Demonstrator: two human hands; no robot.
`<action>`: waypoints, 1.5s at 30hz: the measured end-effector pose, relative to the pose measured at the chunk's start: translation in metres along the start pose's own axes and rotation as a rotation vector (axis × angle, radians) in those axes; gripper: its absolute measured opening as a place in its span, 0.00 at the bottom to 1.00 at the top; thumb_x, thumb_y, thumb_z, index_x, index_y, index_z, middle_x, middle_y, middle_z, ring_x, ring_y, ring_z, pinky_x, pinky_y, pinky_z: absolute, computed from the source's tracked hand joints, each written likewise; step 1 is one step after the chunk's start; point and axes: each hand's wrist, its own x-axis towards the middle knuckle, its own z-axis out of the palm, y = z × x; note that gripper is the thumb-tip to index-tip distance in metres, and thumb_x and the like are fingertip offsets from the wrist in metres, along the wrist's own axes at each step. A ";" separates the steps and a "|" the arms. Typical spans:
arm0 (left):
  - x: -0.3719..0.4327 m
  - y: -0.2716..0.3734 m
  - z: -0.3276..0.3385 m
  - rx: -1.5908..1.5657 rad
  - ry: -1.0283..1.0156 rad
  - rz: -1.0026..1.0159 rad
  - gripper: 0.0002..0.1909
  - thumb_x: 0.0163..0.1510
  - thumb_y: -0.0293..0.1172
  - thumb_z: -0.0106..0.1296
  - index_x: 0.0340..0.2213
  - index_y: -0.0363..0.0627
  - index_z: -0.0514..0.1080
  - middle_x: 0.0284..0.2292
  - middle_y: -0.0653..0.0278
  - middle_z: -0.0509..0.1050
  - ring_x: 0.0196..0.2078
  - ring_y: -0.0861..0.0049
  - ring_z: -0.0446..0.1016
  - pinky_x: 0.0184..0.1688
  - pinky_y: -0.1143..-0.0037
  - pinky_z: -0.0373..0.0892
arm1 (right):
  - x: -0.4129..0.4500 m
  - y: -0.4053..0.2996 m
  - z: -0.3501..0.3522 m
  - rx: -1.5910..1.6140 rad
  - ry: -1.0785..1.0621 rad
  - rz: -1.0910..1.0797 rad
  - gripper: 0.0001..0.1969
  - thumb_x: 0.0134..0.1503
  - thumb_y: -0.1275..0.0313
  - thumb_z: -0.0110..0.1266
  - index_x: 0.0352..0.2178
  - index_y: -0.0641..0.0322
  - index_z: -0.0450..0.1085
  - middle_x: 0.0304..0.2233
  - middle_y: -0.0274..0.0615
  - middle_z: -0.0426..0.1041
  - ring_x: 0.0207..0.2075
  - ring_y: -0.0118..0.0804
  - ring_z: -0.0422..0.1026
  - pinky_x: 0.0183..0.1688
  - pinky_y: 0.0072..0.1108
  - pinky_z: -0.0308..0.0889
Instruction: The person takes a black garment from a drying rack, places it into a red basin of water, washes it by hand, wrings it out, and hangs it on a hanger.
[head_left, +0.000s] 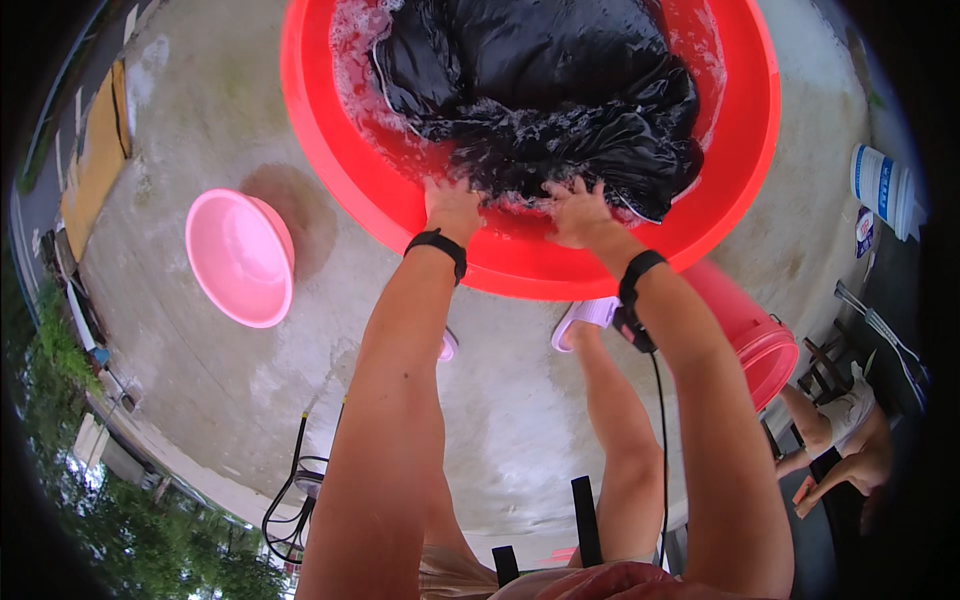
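A large red plastic tub (525, 274) of sudsy water stands before me. Black wet cloth (555, 52) with thin pale edging fills much of it, bunched up and creased towards my side. At the tub's near side, my left hand (454, 206) rests palm down with fingers apart, their tips at the cloth's near edge and partly under water. To its right, my right hand (579, 214) is spread over the same edge, touching the cloth. Neither hand shows cloth closed in its fingers. A black strap circles each wrist.
On the wet concrete floor (187, 390) stands a pink basin (240, 259) at left. A red bucket (750, 345) is close by my right forearm. Farther right are a white bucket with a blue label (877, 184) and a seated person (847, 435). A black cable (664, 450) hangs beside my right arm.
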 end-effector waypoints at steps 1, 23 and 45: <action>0.009 0.002 -0.004 -0.077 -0.149 -0.069 0.31 0.49 0.53 0.53 0.54 0.67 0.62 0.58 0.65 0.57 0.59 0.63 0.57 0.59 0.54 0.50 | 0.003 0.014 -0.006 -0.071 -0.169 -0.046 0.31 0.48 0.51 0.52 0.56 0.38 0.60 0.60 0.33 0.56 0.61 0.51 0.51 0.59 0.50 0.46; -0.056 -0.012 -0.010 -0.472 0.294 0.169 0.16 0.42 0.27 0.46 0.35 0.49 0.74 0.34 0.53 0.74 0.40 0.56 0.73 0.43 0.62 0.70 | -0.074 0.047 0.000 0.223 -0.012 0.018 0.18 0.50 0.74 0.42 0.43 0.52 0.69 0.42 0.49 0.72 0.45 0.50 0.71 0.46 0.37 0.68; -0.042 -0.040 -0.127 -0.371 0.563 0.043 0.11 0.50 0.28 0.44 0.33 0.49 0.75 0.30 0.49 0.75 0.35 0.53 0.74 0.38 0.60 0.70 | -0.034 0.094 -0.081 0.572 0.849 -0.152 0.11 0.45 0.79 0.46 0.30 0.62 0.73 0.29 0.56 0.73 0.35 0.57 0.72 0.40 0.36 0.69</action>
